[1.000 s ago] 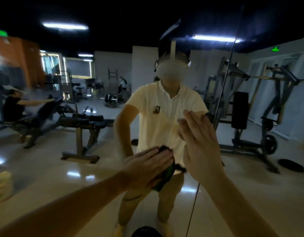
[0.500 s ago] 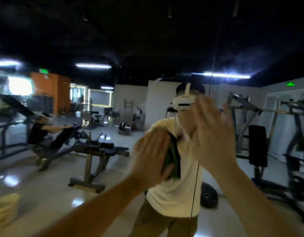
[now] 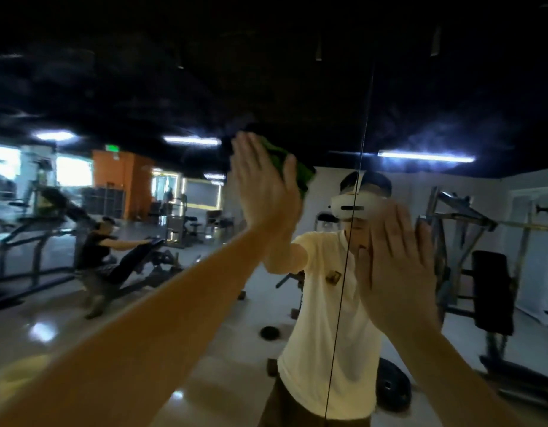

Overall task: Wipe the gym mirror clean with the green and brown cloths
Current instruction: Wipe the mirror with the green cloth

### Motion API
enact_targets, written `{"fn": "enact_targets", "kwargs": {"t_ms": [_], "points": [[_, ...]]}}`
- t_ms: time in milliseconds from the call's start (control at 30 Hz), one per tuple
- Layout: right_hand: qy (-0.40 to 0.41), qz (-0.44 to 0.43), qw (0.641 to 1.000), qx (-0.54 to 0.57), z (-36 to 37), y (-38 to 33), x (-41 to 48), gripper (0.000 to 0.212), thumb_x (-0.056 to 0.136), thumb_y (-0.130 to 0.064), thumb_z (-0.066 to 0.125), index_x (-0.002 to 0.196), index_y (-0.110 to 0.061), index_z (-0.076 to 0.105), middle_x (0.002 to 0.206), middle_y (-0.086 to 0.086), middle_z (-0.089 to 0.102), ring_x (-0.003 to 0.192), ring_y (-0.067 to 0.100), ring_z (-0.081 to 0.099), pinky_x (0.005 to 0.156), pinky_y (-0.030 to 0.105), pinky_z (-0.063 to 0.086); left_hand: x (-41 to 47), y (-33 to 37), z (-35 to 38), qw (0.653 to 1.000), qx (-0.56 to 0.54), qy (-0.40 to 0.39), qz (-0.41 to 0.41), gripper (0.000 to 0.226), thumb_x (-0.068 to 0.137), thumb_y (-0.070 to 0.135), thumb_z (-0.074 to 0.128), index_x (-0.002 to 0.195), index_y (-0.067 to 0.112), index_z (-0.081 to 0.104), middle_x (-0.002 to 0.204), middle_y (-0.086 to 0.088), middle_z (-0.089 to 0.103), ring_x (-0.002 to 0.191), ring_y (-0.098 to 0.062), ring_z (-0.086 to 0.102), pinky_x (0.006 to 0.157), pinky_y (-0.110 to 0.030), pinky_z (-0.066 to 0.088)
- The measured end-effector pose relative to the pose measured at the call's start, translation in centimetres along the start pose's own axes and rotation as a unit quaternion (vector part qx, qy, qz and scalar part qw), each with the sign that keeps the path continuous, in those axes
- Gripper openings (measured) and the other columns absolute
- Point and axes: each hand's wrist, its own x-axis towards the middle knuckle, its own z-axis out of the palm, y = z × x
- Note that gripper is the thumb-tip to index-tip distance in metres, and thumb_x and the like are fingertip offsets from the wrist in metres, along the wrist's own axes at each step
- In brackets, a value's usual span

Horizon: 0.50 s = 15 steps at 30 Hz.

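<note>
The gym mirror (image 3: 174, 303) fills the view and reflects the gym and me. High on the glass, my left hand (image 3: 263, 186) presses a green cloth (image 3: 300, 171) flat, fingers straight and pointing up. Only the cloth's top and right edge show past the hand. My right hand (image 3: 396, 266) lies flat with straight fingers lower and to the right, just right of the mirror's vertical seam (image 3: 349, 241). No brown cloth shows under or around it.
The mirror reflects weight benches and a person exercising (image 3: 97, 251) at the left, a cable machine (image 3: 488, 272) at the right, and a weight plate (image 3: 389, 386) on the shiny floor. A pale bucket (image 3: 17, 377) appears blurred at the lower left.
My left hand has swept the green cloth upward across the glass, from waist height to above my reflected head. My right hand also rose along the seam. The view tilted upward.
</note>
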Motion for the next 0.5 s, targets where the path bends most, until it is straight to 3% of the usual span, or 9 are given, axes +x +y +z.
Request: {"fn": "enact_targets", "kwargs": {"t_ms": [67, 167, 200, 233, 300, 367, 433, 500], "points": [[0.002, -0.001, 1.0, -0.004, 0.0, 0.1, 0.1, 0.061, 0.107, -0.032, 0.03, 0.159, 0.0, 0.028, 0.169, 0.02, 0.017, 0.159, 0.033, 0.011, 0.128, 0.055, 0.007, -3.5, 0.0, 0.6, 0.984, 0.047, -0.049, 0.164, 0.074, 0.11, 0.05, 0.02, 0.164, 0.003, 0.001, 0.172, -0.016, -0.004, 0.16, -0.028, -0.006, 0.13, -0.044, -0.002], [0.007, -0.001, 1.0, 0.005, -0.2, 0.3, 0.0, 0.061, 0.106, -0.03, 0.033, 0.159, 0.0, 0.029, 0.169, 0.02, 0.019, 0.158, 0.033, 0.013, 0.127, 0.056, 0.011, -2.9, -3.4, -1.0, 0.911, 0.124, -0.116, 0.376, 0.072, 0.109, 0.049, 0.023, 0.162, 0.007, -0.002, 0.172, -0.018, 0.003, 0.16, -0.03, -0.001, 0.13, -0.048, 0.002], [0.009, -0.002, 1.0, 0.009, -0.3, 0.2, 0.0, 0.061, 0.105, -0.029, 0.034, 0.159, 0.001, 0.029, 0.169, 0.02, 0.02, 0.158, 0.034, 0.014, 0.127, 0.057, 0.012, -1.3, -4.8, -1.5, 0.909, 0.132, -0.121, 0.376, 0.075, 0.106, 0.049, 0.026, 0.163, 0.008, -0.001, 0.172, -0.018, 0.008, 0.16, -0.031, 0.003, 0.13, -0.051, 0.007], [0.01, -0.003, 1.0, 0.011, -0.4, 0.1, 0.0, 0.062, 0.105, -0.029, 0.036, 0.159, 0.001, 0.029, 0.169, 0.02, 0.019, 0.158, 0.034, 0.014, 0.126, 0.058, 0.014, 0.6, -5.9, -2.0, 0.931, 0.127, -0.113, 0.324, 0.077, 0.103, 0.05, 0.027, 0.163, 0.007, 0.004, 0.171, -0.019, 0.011, 0.159, -0.033, 0.008, 0.129, -0.053, 0.012], [0.01, 0.0, 1.0, 0.011, -0.4, -0.1, 0.0, 0.064, 0.104, -0.03, 0.037, 0.159, 0.001, 0.027, 0.169, 0.02, 0.018, 0.158, 0.034, 0.012, 0.126, 0.058, 0.015, 4.4, -7.5, -2.7, 0.983, 0.115, -0.048, 0.138, 0.079, 0.103, 0.052, 0.021, 0.163, 0.001, 0.011, 0.17, -0.021, 0.015, 0.158, -0.035, 0.013, 0.127, -0.053, 0.016], [0.007, 0.005, 1.0, 0.009, -0.4, -0.4, 0.1, 0.065, 0.104, -0.031, 0.038, 0.16, 0.001, 0.025, 0.17, 0.02, 0.016, 0.159, 0.033, 0.01, 0.126, 0.059, 0.015, 5.1, -6.3, -2.3, 0.994, 0.105, -0.014, 0.025, 0.081, 0.104, 0.054, 0.016, 0.161, -0.004, 0.014, 0.169, -0.024, 0.014, 0.158, -0.036, 0.012, 0.128, -0.052, 0.013], [0.0, 0.002, 1.0, 0.008, -0.4, -0.4, 0.0, 0.066, 0.104, -0.032, 0.037, 0.16, 0.001, 0.024, 0.17, 0.02, 0.015, 0.159, 0.033, 0.009, 0.126, 0.058, 0.014, 2.1, -3.8, -0.9, 0.993, 0.086, -0.032, 0.067, 0.078, 0.106, 0.05, 0.031, 0.163, 0.0, 0.014, 0.171, -0.021, 0.011, 0.159, -0.033, 0.007, 0.129, -0.05, 0.01], [-0.009, -0.003, 1.0, 0.008, -0.6, -0.2, 0.0, 0.064, 0.104, -0.031, 0.036, 0.16, 0.0, 0.026, 0.17, 0.019, 0.016, 0.159, 0.032, 0.01, 0.126, 0.058, 0.014, -2.9, -1.7, 0.0, 0.962, 0.083, -0.122, 0.232, 0.08, 0.102, 0.048, 0.05, 0.163, 0.007, 0.019, 0.171, -0.014, 0.01, 0.16, -0.029, 0.004, 0.129, -0.049, 0.012]]}}
